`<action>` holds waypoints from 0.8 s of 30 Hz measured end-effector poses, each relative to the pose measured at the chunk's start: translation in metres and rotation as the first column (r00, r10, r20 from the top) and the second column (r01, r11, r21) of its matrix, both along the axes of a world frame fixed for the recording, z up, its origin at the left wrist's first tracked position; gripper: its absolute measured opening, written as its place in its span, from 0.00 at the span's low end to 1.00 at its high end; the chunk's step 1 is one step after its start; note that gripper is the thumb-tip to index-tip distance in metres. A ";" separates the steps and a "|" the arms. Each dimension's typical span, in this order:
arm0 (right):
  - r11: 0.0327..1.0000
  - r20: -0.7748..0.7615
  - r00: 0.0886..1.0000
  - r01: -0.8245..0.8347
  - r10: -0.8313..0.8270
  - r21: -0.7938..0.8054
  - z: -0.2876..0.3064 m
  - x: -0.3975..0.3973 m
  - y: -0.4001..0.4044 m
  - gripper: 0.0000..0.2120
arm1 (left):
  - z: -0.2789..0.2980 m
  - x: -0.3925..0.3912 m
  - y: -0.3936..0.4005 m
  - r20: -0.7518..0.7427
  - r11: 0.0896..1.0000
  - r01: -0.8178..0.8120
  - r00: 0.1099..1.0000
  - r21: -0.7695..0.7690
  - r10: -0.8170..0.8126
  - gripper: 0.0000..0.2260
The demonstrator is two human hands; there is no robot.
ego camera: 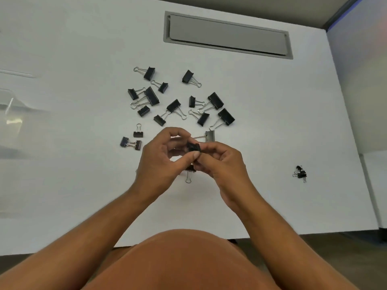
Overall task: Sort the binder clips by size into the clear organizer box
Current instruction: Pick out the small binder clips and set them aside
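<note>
You hold a small black binder clip (193, 147) pinched between both hands, lifted off the white table (62, 185) — your left hand (161, 155) and your right hand (217, 162) meet on it fingertip to fingertip, probably so you can turn it and judge its size. Whether a second clip is stuck to it is hidden by your fingers. Just below your hands, at six o'clock, another clip's wire handle (188, 177) pokes out from under them. From ten to two o'clock lies the loose scatter of clips (178, 97), mixed in size and still unsorted. At three o'clock, well apart, sits a little cluster of tiny clips (301, 173) — likely a group set aside. The clear organizer box (12, 114) waits at nine o'clock, at the far left edge; its compartments are too faint to read. At twelve o'clock is a grey cable hatch (228, 35).
</note>
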State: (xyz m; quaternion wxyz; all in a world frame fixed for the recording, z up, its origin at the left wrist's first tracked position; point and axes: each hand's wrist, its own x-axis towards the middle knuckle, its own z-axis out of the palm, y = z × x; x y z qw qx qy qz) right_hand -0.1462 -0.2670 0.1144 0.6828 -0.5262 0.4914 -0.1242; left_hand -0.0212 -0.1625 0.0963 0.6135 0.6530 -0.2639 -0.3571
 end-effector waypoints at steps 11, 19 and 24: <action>0.983 -0.145 0.972 0.180 -0.185 -0.045 -0.045 -0.127 -0.079 0.08 | -0.046 -0.116 -0.102 -0.029 0.942 0.174 0.984 0.286 -0.173 0.13; 0.849 -0.319 0.940 -0.263 0.119 -0.459 -0.078 -0.184 -0.119 0.08 | -0.066 -0.161 -0.143 0.217 0.895 0.141 0.943 0.423 -0.251 0.11; 0.764 -0.315 0.935 -0.321 0.162 -0.559 -0.090 -0.201 -0.127 0.09 | -0.070 -0.170 -0.136 0.195 0.894 0.047 0.970 0.446 -0.149 0.09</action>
